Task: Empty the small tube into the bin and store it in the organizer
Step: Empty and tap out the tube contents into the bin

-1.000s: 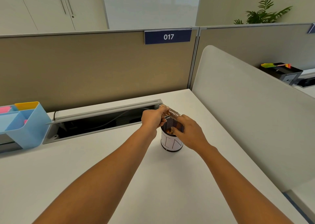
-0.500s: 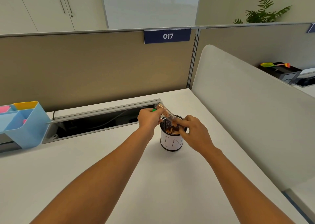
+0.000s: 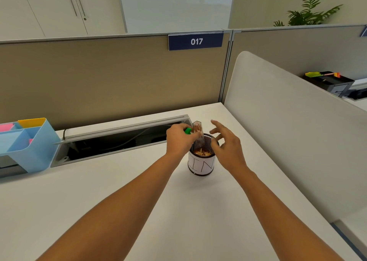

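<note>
A small clear tube (image 3: 198, 132) is held mouth-down over a black mesh bin (image 3: 201, 164) with a white paper label, in the middle of the white desk. Brown bits lie inside the bin and some remain in the tube. My left hand (image 3: 179, 139) grips the tube and also holds a green cap (image 3: 187, 130). My right hand (image 3: 225, 143) hovers just right of the bin's rim, fingers spread, holding nothing. The light blue organizer (image 3: 29, 144) stands at the desk's far left.
An open cable tray (image 3: 111, 141) runs along the desk's back edge behind the bin. A tan partition (image 3: 111, 77) closes the back and a white divider panel (image 3: 294, 133) the right side. The desk (image 3: 119, 201) spreads below my arms.
The tube has tipped from slanted to nearly upright, mouth down, over the bin. My right hand has let go of it and opened, moving off to the right.
</note>
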Demonstrator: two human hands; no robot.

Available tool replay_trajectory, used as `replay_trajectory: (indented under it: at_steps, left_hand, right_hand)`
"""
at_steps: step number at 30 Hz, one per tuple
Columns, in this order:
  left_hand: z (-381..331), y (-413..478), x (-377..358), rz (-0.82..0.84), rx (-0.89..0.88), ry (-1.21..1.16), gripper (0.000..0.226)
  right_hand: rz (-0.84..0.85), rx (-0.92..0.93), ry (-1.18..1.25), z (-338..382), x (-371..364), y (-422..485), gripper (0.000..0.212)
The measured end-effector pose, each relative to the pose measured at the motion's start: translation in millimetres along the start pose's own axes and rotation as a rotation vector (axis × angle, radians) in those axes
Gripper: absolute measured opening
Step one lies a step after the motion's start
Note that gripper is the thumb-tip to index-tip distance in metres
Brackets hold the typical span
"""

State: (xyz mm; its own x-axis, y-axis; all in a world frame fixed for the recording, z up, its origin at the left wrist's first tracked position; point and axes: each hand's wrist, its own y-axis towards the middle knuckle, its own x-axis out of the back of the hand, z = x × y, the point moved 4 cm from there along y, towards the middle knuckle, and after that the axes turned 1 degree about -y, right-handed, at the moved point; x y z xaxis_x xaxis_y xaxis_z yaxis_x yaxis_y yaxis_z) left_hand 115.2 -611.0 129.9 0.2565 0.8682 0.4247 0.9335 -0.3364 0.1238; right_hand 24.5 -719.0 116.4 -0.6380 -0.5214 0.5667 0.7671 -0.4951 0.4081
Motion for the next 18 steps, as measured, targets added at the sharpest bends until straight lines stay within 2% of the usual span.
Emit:
replay_trajectory:
  at_steps: [2,5,9,12,14,18]
  left_hand:
    - [-2.2,-0.4,-2.7,0.011,-0.035,0.031,0.033]
    - [-4.8,-1.4,-5.4,0.039,-0.077,0.084,0.035]
    - [-5.1,-3.2,-5.1,0.059,-0.1,0.137,0.033]
    - [-6.0,-4.0,-6.1,0.069,-0.11,0.152,0.032]
    - [-6.5,-5.1,-6.9,0.076,-0.106,0.15,0.033]
    - [-4.1,-3.4,-6.1,0.058,-0.079,0.097,0.031]
  right_hand:
    - [0.05,0.028,0.001,3.9,-4.1,0.0,0.058]
    - [0.095,0.099,-0.11,5.1,-7.5,-0.7,0.056]
    - [0.045,0.128,-0.156,4.6,-4.2,2.1,0.058]
    - [0.076,0.154,-0.19,6.2,-4.1,1.1,0.058]
    - [0.095,0.169,-0.217,7.8,-3.5,-0.6,0.053]
    - [0.059,0.161,-0.181,9.0,-2.2,-0.5,0.057]
